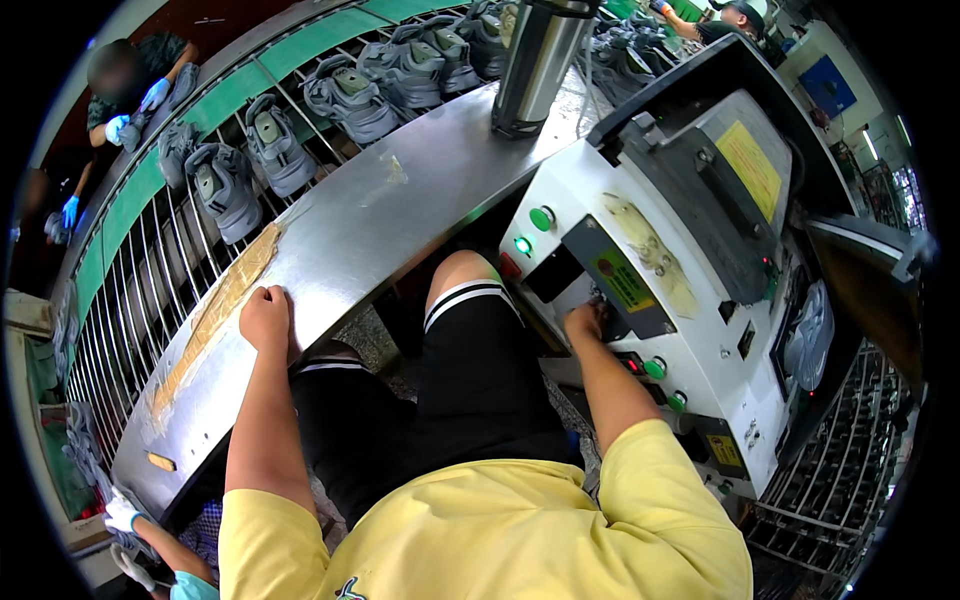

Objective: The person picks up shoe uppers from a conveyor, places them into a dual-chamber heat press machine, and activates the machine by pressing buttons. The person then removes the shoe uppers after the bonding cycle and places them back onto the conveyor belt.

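Observation:
My left hand point(264, 316) rests as a closed fist on the near edge of a curved steel worktop point(400, 200), holding nothing I can see. My right hand point(584, 322) reaches into the front of a white machine point(600, 200), its fingers pressed against a dark panel beside a yellow label point(623, 282); whether it grips anything is hidden. Green round buttons point(541, 218) and a lit green lamp point(522, 244) sit just above that hand. I am seated, with black shorts and one bare knee point(462, 270) under the worktop.
Several grey shoes point(352, 98) ride a wire-rod conveyor point(150, 260) behind the worktop. A steel cylinder point(535, 62) stands on the worktop. A grey shoe point(812, 335) lies inside the machine's right side. Other people with blue gloves point(116, 128) work at far left; a white-gloved hand point(122, 514) is at lower left.

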The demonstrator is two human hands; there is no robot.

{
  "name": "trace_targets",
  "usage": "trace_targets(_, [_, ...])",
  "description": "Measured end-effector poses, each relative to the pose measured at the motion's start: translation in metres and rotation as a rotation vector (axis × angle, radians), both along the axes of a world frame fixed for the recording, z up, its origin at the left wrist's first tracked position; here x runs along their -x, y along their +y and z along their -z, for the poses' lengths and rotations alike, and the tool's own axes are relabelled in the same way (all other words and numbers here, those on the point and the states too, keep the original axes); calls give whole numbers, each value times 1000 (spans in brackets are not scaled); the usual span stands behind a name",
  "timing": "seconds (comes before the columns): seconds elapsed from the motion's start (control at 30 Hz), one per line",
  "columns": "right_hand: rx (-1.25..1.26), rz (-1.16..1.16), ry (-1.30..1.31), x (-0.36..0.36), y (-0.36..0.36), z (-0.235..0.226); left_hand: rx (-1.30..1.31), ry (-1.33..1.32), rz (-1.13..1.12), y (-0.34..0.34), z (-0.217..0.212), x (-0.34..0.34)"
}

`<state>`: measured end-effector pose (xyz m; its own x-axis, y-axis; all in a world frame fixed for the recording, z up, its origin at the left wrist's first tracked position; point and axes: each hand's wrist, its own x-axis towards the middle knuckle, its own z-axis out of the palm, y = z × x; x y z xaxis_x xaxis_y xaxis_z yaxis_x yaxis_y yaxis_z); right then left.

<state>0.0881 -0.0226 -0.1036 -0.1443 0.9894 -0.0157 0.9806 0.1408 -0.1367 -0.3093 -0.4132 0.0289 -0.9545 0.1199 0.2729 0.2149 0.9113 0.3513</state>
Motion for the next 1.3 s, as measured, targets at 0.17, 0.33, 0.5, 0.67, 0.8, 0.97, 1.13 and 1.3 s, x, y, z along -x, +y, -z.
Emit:
trace_targets(0.17, [239, 420, 129, 3, 44, 14, 31, -51, -42, -3, -3, 3])
trace_targets(0.33, [144, 101, -443, -36, 84, 69, 15, -52, -38, 4, -5, 3])
trace_targets(0.5, [-140, 212, -229, -30, 94, 99, 35, -34, -53, -3, -6, 5])
trace_targets(0.67, [36, 151, -383, -22, 98, 93, 25, -19, -57, -8, -4, 5])
trace_targets(0.8, [-108, -30, -552, -50, 114, 102, 27, -71, -43, -3, -6, 5])
trace_targets(0.97, [-54, -16, -494, -85, 132, 104, 9, -95, -7, 4, -5, 6])
trace_targets(1.13, [452, 240, 754, 1, 47, -1, 47, -20, -78, -19, -10, 0])
trace_targets(1.3, [742, 304, 1462, -12, -48, -70, 32, -36, -21, -5, -8, 2])
